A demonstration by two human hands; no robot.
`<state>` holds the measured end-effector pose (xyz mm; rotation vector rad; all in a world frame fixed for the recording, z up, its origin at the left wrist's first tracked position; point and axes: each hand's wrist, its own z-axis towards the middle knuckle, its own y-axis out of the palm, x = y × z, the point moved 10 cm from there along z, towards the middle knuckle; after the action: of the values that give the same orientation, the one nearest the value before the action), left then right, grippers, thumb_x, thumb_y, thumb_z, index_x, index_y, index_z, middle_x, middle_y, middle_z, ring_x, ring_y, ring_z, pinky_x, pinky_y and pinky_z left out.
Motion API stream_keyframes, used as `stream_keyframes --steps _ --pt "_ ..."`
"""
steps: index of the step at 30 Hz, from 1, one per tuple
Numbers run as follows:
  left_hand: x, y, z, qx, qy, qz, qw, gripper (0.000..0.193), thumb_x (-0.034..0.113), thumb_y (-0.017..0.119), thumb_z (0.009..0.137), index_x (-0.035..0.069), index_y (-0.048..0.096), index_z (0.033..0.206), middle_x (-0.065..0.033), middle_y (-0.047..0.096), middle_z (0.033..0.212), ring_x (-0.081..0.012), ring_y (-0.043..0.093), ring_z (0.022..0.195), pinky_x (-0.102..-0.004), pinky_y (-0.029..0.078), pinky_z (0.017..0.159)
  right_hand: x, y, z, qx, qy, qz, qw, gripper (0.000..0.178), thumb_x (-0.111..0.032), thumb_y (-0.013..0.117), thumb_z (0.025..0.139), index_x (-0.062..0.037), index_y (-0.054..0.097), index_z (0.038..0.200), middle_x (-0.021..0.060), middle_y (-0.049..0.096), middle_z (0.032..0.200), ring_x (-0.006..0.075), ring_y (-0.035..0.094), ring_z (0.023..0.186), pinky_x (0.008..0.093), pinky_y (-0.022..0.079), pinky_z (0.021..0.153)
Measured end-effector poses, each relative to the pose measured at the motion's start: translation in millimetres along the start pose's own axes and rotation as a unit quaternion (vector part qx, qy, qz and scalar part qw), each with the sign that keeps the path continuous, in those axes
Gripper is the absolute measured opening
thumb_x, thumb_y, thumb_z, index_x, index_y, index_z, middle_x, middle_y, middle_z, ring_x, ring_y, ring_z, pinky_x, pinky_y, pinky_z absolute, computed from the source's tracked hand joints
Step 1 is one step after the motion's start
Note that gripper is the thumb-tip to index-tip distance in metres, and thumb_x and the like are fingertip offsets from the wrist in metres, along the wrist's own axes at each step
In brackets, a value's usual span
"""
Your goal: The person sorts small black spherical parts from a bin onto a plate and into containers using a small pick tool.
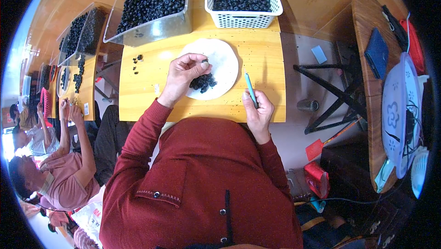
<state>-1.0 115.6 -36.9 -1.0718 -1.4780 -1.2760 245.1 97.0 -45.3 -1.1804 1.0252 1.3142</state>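
Note:
Over the white plate, my left hand pinches one small dark round piece between thumb and fingertips. A heap of similar dark pieces lies on the plate just below it. To the right of the plate, my right hand grips a teal pen-shaped tool whose thin tip points up and away from me. The tool is apart from the piece in my left hand.
At the table's far side stand a clear plastic bin and a white perforated basket, both full of dark round pieces. A few loose pieces lie left. Co-workers sit leftward; a wooden table stands at right.

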Motion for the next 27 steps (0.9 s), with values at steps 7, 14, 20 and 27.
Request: stream_keyframes --steps 7,14,20,27 --pt "-8.1 3.3 -8.0 0.024 -0.029 -0.050 0.998 0.023 -0.001 0.065 0.090 0.001 0.066 0.114 -0.0073 0.069 0.095 -0.0161 0.069 0.086 -0.0292 0.058 0.082 -0.5 1.0 0.4 -0.010 -0.004 -0.002 1.000 0.019 -0.018 0.067 0.093 0.0013 0.066 0.094 -0.0056 0.048 0.063 0.0029 0.038 0.058 0.0221 0.032 0.050" --pt "-14.1 5.9 -14.4 0.004 -0.006 -0.053 0.999 0.021 -0.002 0.068 0.088 0.002 0.068 0.108 -0.0051 0.070 0.090 -0.0128 0.069 0.080 -0.0268 0.058 0.078 -0.2 10.0 0.3 -0.021 -0.001 -0.008 1.000 0.018 -0.016 0.067 0.093 0.0018 0.066 0.096 -0.0034 0.051 0.063 0.0040 0.043 0.058 0.0233 0.035 0.050" --pt "-15.4 7.9 -25.4 0.008 -0.026 -0.078 0.997 0.021 -0.002 0.069 0.087 0.001 0.069 0.107 -0.0089 0.072 0.094 -0.0150 0.070 0.082 -0.0279 0.058 0.077 -17.2 22.5 2.2 -0.078 -0.008 -0.055 0.995 0.022 -0.020 0.066 0.094 0.0024 0.066 0.098 0.0037 0.057 0.064 0.0081 0.050 0.058 0.0264 0.040 0.051" --pt "-11.5 12.4 -27.9 -0.004 -0.012 -0.071 0.997 0.019 -0.002 0.069 0.086 0.001 0.067 0.105 -0.0079 0.071 0.094 -0.0139 0.069 0.082 -0.0273 0.058 0.077 -35.0 32.1 4.4 -0.095 -0.085 -0.075 0.989 0.027 -0.024 0.065 0.094 0.0024 0.068 0.097 0.0088 0.062 0.069 0.0154 0.058 0.058 0.0304 0.044 0.051"
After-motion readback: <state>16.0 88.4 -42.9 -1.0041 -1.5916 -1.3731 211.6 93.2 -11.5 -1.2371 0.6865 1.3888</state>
